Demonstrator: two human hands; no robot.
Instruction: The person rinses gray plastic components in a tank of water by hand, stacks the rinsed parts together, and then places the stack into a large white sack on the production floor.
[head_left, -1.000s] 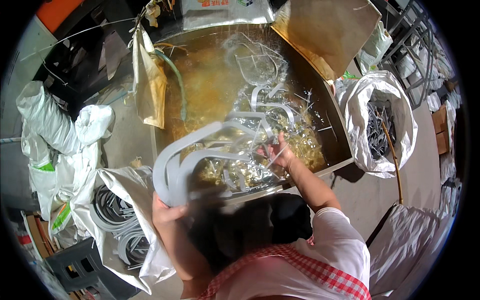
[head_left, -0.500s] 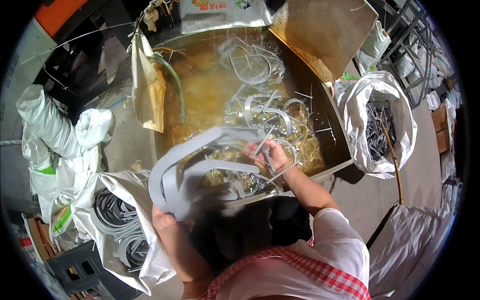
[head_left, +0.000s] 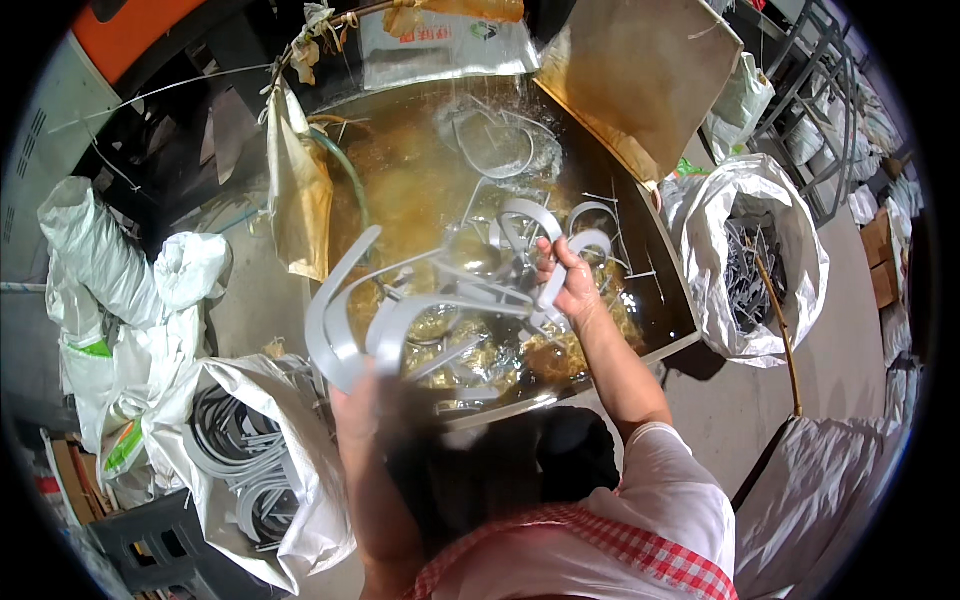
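My left hand (head_left: 360,390), partly blurred, is closed round a bunch of grey curved plastic strips (head_left: 338,325) at the near left edge of a water tank (head_left: 672,348). The strips fan out over the water, with thin stems reaching toward the right. Farther right, my right hand (head_left: 573,286) is wrapped round another grey curved strip (head_left: 551,288) above the water. Several more grey curved pieces (head_left: 592,243) lie beside and beyond that hand in the water. A clear loop-shaped piece (head_left: 497,143) sits in splashing water at the far side.
A white sack (head_left: 300,535) of grey curved strips stands at the near left. On the right, another white sack (head_left: 805,240) holds grey scraps, with a wooden stick (head_left: 780,335) against it. A stained board (head_left: 630,85) and a hanging cloth (head_left: 300,190) flank the tank.
My right hand has moved farther out and slightly right, and now grips a curved strip. The strips in my left hand have tilted and spread apart, and that hand has shifted slightly right.
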